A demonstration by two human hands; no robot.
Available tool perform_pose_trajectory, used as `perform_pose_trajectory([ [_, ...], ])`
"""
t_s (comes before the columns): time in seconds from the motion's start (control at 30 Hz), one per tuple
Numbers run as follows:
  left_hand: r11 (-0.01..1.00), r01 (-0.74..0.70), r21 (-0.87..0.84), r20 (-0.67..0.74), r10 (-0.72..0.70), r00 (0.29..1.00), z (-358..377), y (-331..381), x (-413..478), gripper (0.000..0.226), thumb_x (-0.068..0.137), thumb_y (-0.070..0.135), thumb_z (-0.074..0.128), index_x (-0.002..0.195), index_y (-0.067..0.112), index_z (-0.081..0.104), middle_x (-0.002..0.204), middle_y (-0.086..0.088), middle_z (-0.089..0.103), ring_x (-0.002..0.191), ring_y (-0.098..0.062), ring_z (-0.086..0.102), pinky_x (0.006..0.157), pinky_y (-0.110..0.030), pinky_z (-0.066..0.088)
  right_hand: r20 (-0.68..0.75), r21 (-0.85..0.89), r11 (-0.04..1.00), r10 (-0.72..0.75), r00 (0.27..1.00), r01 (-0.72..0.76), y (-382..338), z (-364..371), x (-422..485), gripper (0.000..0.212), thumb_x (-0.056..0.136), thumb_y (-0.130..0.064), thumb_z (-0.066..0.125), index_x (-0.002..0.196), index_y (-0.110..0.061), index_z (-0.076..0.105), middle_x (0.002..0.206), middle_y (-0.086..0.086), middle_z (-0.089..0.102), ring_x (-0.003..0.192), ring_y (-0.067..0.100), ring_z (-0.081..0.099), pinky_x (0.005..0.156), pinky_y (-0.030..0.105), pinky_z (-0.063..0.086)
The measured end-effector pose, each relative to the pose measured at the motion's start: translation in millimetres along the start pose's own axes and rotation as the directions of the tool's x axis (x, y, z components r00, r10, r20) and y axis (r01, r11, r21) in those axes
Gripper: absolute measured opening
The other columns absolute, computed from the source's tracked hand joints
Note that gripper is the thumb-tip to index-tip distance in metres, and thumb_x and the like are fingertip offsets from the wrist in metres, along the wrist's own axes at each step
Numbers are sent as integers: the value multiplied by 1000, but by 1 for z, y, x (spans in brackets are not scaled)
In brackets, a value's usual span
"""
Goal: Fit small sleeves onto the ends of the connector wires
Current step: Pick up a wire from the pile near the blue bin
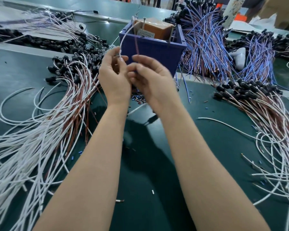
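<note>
Here left hand (114,75) pinches curved white wire (123,37); right hand (150,77) pinches thin brown wire (137,45).

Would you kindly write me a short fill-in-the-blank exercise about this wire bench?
1. The left hand pinches a ___ wire.
2. Behind the hands stands a ___ plastic bin.
3. The connectors on the bundled wires are ___.
Missing words: white; blue; black.
</note>
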State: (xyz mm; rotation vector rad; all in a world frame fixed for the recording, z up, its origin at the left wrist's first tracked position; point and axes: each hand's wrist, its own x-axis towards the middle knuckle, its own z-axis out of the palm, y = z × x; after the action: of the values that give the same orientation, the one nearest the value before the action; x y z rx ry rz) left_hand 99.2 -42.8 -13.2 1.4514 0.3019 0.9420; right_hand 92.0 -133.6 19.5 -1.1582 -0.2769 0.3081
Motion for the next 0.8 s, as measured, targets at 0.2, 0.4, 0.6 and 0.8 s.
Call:
perform_pose_trajectory([
  [0.2,1000,17,9,-62,-17,998,-3,1,4,25,95,1,44,111,12,59,88,-2,62,77,-12,58,73,-28,54,-149,-746,650,-372,916,142,10,-10,6,11,91,-11,59,92,-17,67,88,2,66,82,13,59,82,29,49],
  [0.4,999,12,36,-76,-9,997,-2,4,0,26,95,3,44,115,9,60,90,-2,63,79,-14,59,80,-33,55,-251,-390,902,-298,921,185,-11,-27,7,14,96,-5,50,85,-13,54,74,1,58,58,10,63,65,26,56],
  [0.6,1000,4,29,-70,-2,998,-2,4,-1,20,95,7,47,109,11,61,87,-1,64,79,-11,60,82,-42,54,-176,20,1000,-15,984,19,-16,-34,7,19,97,-2,44,82,-8,55,67,5,62,53,13,60,53,21,52],
  [0.8,1000,2,19,-33,-1,999,1,3,-1,19,96,5,47,107,10,61,82,2,63,69,-5,57,60,-15,48,-427,-486,874,-245,871,8,-5,-57,10,11,97,-2,41,102,-9,47,71,4,59,46,10,54,53,25,51],
])
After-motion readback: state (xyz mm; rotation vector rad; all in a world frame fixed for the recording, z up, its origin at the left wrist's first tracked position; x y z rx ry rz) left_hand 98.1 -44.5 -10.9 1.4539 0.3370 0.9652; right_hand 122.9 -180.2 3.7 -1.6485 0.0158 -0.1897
